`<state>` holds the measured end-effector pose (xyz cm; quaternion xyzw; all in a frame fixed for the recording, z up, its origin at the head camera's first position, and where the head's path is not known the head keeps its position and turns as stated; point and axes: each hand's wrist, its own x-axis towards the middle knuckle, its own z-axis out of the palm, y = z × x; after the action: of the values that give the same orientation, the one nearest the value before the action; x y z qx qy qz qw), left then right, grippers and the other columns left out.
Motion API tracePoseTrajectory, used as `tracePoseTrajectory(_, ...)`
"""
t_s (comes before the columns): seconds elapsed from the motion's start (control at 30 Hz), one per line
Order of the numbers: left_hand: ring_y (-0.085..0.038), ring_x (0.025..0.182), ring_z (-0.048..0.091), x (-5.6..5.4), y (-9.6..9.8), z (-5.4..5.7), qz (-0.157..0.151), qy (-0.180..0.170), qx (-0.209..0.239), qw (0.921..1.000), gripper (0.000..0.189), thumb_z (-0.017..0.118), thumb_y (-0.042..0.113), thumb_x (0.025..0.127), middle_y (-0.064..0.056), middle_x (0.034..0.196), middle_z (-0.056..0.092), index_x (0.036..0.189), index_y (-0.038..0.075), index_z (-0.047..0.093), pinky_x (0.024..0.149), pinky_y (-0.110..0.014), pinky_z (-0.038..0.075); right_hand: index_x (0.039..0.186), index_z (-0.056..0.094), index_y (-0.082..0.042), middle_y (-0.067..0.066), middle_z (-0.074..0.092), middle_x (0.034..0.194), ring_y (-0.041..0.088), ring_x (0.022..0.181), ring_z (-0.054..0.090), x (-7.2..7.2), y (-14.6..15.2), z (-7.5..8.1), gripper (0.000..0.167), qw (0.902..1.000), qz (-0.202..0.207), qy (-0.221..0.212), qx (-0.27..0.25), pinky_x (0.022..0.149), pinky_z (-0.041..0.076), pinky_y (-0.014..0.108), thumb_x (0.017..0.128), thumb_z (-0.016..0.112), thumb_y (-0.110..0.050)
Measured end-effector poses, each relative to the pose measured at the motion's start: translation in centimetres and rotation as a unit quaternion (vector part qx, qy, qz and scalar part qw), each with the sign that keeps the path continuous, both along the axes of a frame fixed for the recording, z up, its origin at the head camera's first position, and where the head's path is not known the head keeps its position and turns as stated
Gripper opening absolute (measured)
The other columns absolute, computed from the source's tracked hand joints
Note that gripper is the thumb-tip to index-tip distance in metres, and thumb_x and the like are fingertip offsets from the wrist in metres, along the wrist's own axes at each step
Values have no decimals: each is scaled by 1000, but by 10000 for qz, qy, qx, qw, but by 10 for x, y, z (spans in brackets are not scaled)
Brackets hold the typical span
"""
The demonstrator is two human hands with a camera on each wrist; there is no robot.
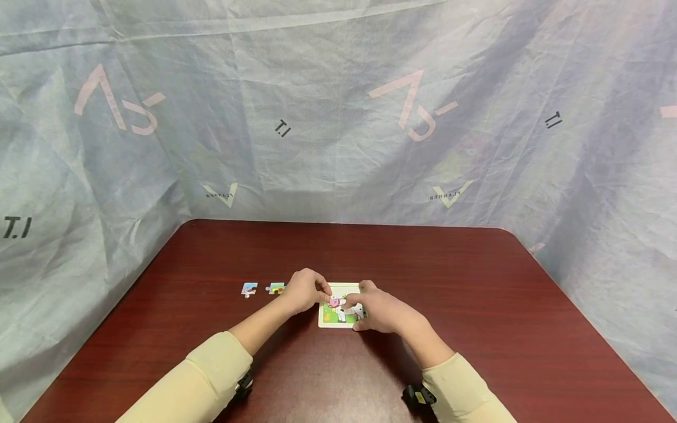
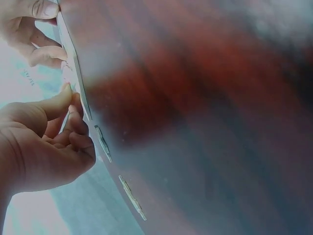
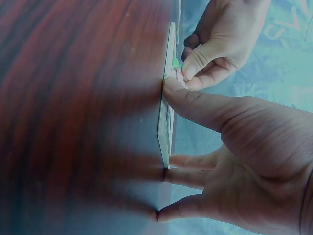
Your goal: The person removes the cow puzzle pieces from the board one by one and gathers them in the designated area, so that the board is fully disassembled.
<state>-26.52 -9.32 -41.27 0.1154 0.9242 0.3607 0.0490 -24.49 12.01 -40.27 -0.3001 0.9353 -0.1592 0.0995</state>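
Note:
A small jigsaw board (image 1: 338,326) with a pale rim lies on the table, showing a white animal on green. My left hand (image 1: 305,291) is over its left side, pinching a puzzle piece (image 3: 180,74) with pink on it between thumb and index finger; the fingers cover much of the piece. My right hand (image 1: 388,310) holds the board from the right. Its thumb (image 3: 175,85) presses the near edge, and other fingers reach the right side and far corner. One right finger extends over the picture.
Left of the board lie two loose jigsaw pieces, one blue and pink (image 1: 249,288), the other green and yellow (image 1: 275,288) beside my left wrist. The dark red table (image 1: 449,264) ends at a grey printed cloth (image 1: 328,158) behind it.

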Motion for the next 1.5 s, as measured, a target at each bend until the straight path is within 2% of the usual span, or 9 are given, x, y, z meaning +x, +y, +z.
tracePoseTrajectory(0.13, -15, 74, 54, 0, -1, 0, 138, -140, 187, 9996, 5, 80, 9, 87, 2, 80, 66, 83, 8, 77, 62, -27, 45, 115, 72, -21, 29, 41, 142, 18, 78, 61, -1, 0, 0, 35, 10000, -8, 14, 14, 76, 51, 36, 83, 85, -14)
tracePoseTrajectory(0.33, -18, 81, 56, 1, -3, -1, 395, -425, 714, 9958, 5, 82, 10, 86, 0, 87, 68, 83, 6, 78, 66, -29, 46, 114, 72, -20, 30, 42, 141, 20, 82, 63, -1, -1, 0, 35, 10000, 18, 66, 23, 78, 51, 37, 83, 85, -14)
tracePoseTrajectory(0.53, -19, 84, 57, 0, -5, -2, 469, -572, 1127, 9909, 5, 82, 9, 85, -2, 92, 69, 84, 5, 78, 67, -29, 46, 115, 73, -20, 30, 43, 140, 20, 82, 63, -1, 0, 0, 36, 10000, 53, 75, -24, 78, 51, 37, 83, 85, -13)
tracePoseTrajectory(0.8, -18, 82, 59, 0, -5, -4, 417, -500, 918, 9936, 5, 82, 9, 85, -1, 88, 68, 83, 7, 78, 67, -30, 48, 115, 69, -20, 30, 43, 138, 21, 81, 63, 0, 1, 0, 36, 9997, 171, 135, -59, 77, 51, 39, 83, 85, -14)
tracePoseTrajectory(1.07, -17, 80, 58, 0, -4, -2, 416, -475, 726, 9954, 5, 81, 10, 86, 0, 87, 68, 83, 8, 78, 67, -30, 48, 132, 61, -27, 24, 45, 131, 23, 84, 64, 1, 2, 2, 48, 9986, 509, 128, 94, 73, 52, 38, 89, 80, -15)
tracePoseTrajectory(1.2, -17, 81, 57, 1, -4, -2, 405, -471, 629, 9961, 5, 82, 11, 86, 1, 88, 68, 82, 9, 78, 67, -30, 47, 132, 63, -29, 28, 44, 136, 33, 95, 64, 1, 3, 2, 44, 9975, 615, 201, 293, 75, 53, 43, 92, 77, -17)
tracePoseTrajectory(1.33, -17, 81, 57, 1, -4, -2, 408, -462, 593, 9963, 5, 82, 11, 85, 1, 88, 68, 83, 9, 78, 67, -31, 48, 130, 66, -29, 28, 43, 139, 40, 107, 61, 1, 3, 2, 41, 9977, 592, 187, 278, 79, 53, 47, 92, 77, -17)
tracePoseTrajectory(1.5, -18, 82, 58, 1, -3, -3, 448, -467, 678, 9956, 5, 81, 10, 86, 0, 88, 68, 83, 8, 78, 68, -31, 48, 127, 67, -28, 29, 44, 136, 43, 108, 60, 1, 3, 2, 40, 9974, 631, 252, 255, 78, 53, 48, 91, 78, -15)
